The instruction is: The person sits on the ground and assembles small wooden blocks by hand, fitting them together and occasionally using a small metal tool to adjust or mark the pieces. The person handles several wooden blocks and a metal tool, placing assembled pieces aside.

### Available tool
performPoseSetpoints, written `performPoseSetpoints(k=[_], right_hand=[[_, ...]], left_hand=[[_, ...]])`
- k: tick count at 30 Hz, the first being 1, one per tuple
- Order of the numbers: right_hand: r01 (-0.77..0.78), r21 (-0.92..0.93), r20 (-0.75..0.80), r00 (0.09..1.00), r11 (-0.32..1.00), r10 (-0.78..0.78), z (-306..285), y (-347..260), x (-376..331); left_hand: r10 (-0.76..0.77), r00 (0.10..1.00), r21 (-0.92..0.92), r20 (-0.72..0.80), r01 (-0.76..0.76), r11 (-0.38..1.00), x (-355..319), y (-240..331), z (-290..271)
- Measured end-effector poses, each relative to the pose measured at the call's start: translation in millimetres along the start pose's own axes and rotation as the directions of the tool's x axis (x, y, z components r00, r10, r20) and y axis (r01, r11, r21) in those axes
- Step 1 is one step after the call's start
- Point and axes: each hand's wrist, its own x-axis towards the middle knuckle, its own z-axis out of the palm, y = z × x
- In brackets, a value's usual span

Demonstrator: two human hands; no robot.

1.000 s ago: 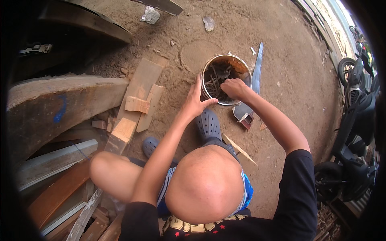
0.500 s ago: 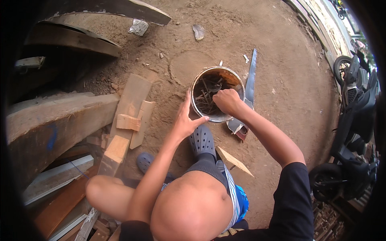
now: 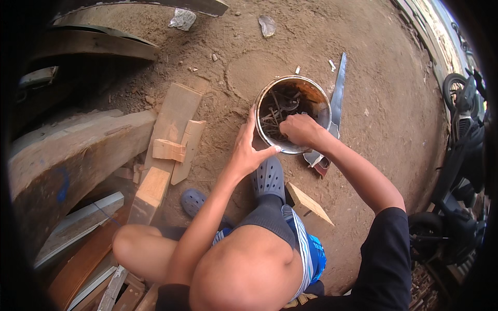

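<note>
A round metal bucket point(image 3: 315, 97) with a worn, rusty inside stands on the dirt just beyond my foot. Thin rusty nails point(image 3: 271, 118) lie jumbled at its bottom. My left hand point(image 3: 246, 151) holds the bucket from its near left side, the thumb along the near rim and the fingers round the outer wall. Reaching down inside, my right hand point(image 3: 302, 129) is closed over the nails with curled fingers. Its fingertips are hidden, so what it grips does not show. A handsaw point(image 3: 340, 85) lies on the ground close to the bucket's right side.
Wood offcuts point(image 3: 174, 124) and a small block point(image 3: 168, 150) lie to the left, beside large curved timbers point(image 3: 88, 140). A wedge-shaped wood piece point(image 3: 311, 203) sits right of my clog point(image 3: 268, 176). Motorcycles point(image 3: 456, 171) stand at the far right.
The view has shifted a little, so the whole scene sits slightly differently. My left hand stays on the bucket; my right hand stays inside it, slightly lower among the nails.
</note>
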Motion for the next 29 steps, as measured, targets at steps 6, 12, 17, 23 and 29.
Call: performPoseSetpoints(k=[6, 12, 17, 23, 29], right_hand=[[-0.071, -0.009, -0.047, 0.996, 0.997, 0.071, -24, 8, -8], [-0.123, 0.119, -0.286, 0.946, 0.985, 0.153, -50, 12, -15], [0.173, 0.174, -0.174, 0.974, 0.970, -0.142, -17, -16, -2], [0.273, 0.061, -0.183, 0.949, 0.960, -0.258, 9, -7, 21], [0.266, 0.053, -0.145, 0.956, 0.962, -0.257, 5, -10, 25]], left_hand=[[0.072, 0.995, 0.054, -0.067, -0.068, 0.996, 0, -7, 5], [0.067, 0.996, 0.057, -0.057, -0.064, 0.996, 0, -5, 2], [0.024, 0.999, 0.035, -0.029, -0.023, 0.999, 2, -6, 1], [0.031, 0.999, 0.034, -0.029, -0.030, 0.999, 3, -2, -1], [0.015, 1.000, 0.036, 0.012, -0.015, 0.999, 3, -1, -4]])
